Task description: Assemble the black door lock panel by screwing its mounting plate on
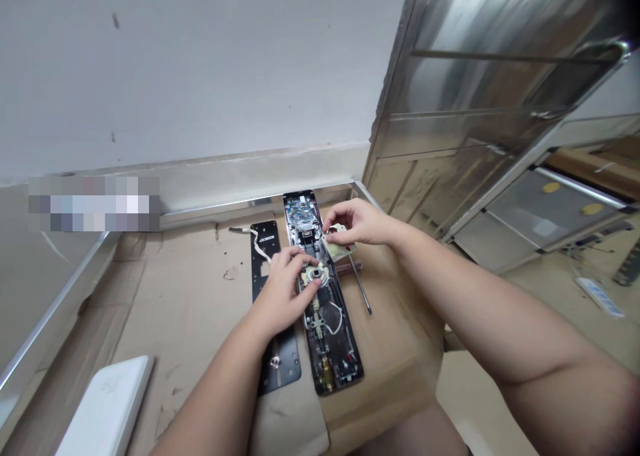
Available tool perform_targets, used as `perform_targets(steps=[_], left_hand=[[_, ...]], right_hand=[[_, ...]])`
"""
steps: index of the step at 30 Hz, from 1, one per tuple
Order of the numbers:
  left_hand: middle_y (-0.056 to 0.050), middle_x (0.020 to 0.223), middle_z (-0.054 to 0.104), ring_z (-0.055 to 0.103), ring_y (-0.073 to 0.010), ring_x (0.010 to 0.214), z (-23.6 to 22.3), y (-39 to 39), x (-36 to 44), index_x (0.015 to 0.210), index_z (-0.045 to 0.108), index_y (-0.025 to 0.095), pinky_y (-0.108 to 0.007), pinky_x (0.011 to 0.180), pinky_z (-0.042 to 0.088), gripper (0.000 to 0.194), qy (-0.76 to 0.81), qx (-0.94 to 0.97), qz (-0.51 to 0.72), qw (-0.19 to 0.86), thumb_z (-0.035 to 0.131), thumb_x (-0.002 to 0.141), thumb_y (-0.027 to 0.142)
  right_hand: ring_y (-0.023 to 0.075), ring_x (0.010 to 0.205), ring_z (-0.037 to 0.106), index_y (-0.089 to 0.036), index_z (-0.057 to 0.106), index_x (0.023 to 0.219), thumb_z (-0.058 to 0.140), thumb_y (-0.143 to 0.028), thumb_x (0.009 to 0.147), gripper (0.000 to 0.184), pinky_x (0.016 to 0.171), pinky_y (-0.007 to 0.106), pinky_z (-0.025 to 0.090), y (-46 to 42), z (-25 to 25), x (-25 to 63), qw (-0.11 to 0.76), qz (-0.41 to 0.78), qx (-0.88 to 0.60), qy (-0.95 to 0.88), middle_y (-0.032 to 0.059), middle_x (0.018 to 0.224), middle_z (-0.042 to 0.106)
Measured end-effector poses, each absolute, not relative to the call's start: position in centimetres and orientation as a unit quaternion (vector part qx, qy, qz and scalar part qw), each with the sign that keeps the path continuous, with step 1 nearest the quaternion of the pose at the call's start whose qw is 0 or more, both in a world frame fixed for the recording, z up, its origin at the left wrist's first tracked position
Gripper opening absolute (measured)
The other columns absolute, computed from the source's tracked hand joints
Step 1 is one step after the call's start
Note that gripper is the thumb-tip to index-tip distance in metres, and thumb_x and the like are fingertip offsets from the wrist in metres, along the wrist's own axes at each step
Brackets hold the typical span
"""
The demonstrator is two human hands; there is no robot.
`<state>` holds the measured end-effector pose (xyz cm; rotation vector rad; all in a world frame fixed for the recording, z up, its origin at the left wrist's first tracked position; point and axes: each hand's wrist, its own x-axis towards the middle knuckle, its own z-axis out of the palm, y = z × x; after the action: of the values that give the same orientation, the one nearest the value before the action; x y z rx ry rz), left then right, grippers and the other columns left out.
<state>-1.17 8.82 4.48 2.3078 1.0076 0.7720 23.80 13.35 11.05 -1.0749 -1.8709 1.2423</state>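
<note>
A long black door-lock body (325, 323) lies open on brown cardboard (190, 303), its circuit boards and wires showing. My left hand (287, 283) rests on its middle, fingers curled and pressing a small round part (316, 276) inside it. My right hand (357, 221) hovers at the lock's upper right, fingers pinched on a small pale green circuit board (341, 243). A black mounting plate (270, 296) lies just left of the lock, partly under my left hand, with a white cable (256, 237) across its top.
A screwdriver (361, 284) lies on the cardboard right of the lock. A white flat box (107, 409) sits at bottom left. A metal rack (480, 109) stands at right, a grey wall behind. Metal rails border the cardboard at left.
</note>
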Motion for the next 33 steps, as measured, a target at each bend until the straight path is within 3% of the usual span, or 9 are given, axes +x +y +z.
perform_targets(steps=[7, 11, 13, 18, 25, 33], left_hand=[[-0.008, 0.126, 0.049, 0.047, -0.0278, 0.125, 4.7, 9.0, -1.3, 0.112, 0.063, 0.027, -0.052, 0.112, 0.038, 0.019, 0.358, 0.849, 0.292, 0.255, 0.059, 0.095, 0.034], [-0.009, 0.129, 0.048, 0.049, -0.0279, 0.124, 4.8, 9.2, -1.7, 0.123, 0.054, 0.026, -0.049, 0.109, 0.041, 0.038, 0.342, 0.843, 0.314, 0.272, 0.066, 0.087, 0.028], [-0.009, 0.126, 0.048, 0.053, -0.0253, 0.114, 4.6, 9.4, -1.9, 0.126, 0.049, 0.026, -0.045, 0.101, 0.047, 0.046, 0.349, 0.828, 0.340, 0.277, 0.067, 0.083, 0.023], [-0.007, 0.119, 0.047, 0.057, -0.0170, 0.092, 3.6, 10.2, -2.3, 0.121, 0.047, 0.025, -0.030, 0.073, 0.052, 0.041, 0.391, 0.759, 0.407, 0.326, 0.063, 0.084, 0.022], [-0.005, 0.116, 0.051, 0.058, -0.0160, 0.092, 3.2, 10.5, -2.0, 0.113, 0.054, 0.024, -0.028, 0.073, 0.053, 0.026, 0.415, 0.739, 0.381, 0.370, 0.060, 0.088, 0.025], [-0.005, 0.116, 0.049, 0.059, -0.0154, 0.090, 3.3, 10.5, -2.1, 0.112, 0.056, 0.024, -0.029, 0.073, 0.054, 0.026, 0.406, 0.747, 0.376, 0.368, 0.057, 0.086, 0.019]], right_hand=[[0.0094, 0.061, 0.059, -0.014, 0.070, 0.096, 0.079, -0.030, 0.075, 0.028, 0.057, 0.025, 0.051, 13.0, 11.3, 23.3, 0.256, 0.504, -0.418, -0.711, 0.0019, 0.077, 0.068], [0.0094, 0.068, 0.058, -0.014, 0.070, 0.090, 0.078, -0.024, 0.075, 0.020, 0.064, 0.024, 0.050, 12.2, 11.5, 22.4, 0.252, 0.471, -0.388, -0.751, 0.0013, 0.081, 0.067], [0.0093, 0.068, 0.057, -0.014, 0.069, 0.086, 0.077, -0.022, 0.075, 0.016, 0.063, 0.024, 0.049, 11.7, 11.6, 21.6, 0.257, 0.446, -0.377, -0.770, 0.0004, 0.080, 0.066], [0.0101, 0.069, 0.058, -0.016, 0.068, 0.085, 0.073, -0.014, 0.075, 0.012, 0.064, 0.024, 0.048, 10.3, 11.7, 19.8, 0.266, 0.362, -0.328, -0.831, 0.0002, 0.081, 0.066], [0.0126, 0.077, 0.062, -0.017, 0.068, 0.084, 0.070, -0.012, 0.075, 0.011, 0.073, 0.026, 0.049, 10.2, 11.1, 18.7, 0.226, 0.249, -0.322, -0.885, 0.0012, 0.084, 0.069], [0.0140, 0.077, 0.060, -0.017, 0.069, 0.087, 0.069, -0.015, 0.077, 0.010, 0.074, 0.026, 0.047, 10.0, 10.7, 18.2, 0.198, 0.201, -0.334, -0.899, 0.0020, 0.082, 0.066]])
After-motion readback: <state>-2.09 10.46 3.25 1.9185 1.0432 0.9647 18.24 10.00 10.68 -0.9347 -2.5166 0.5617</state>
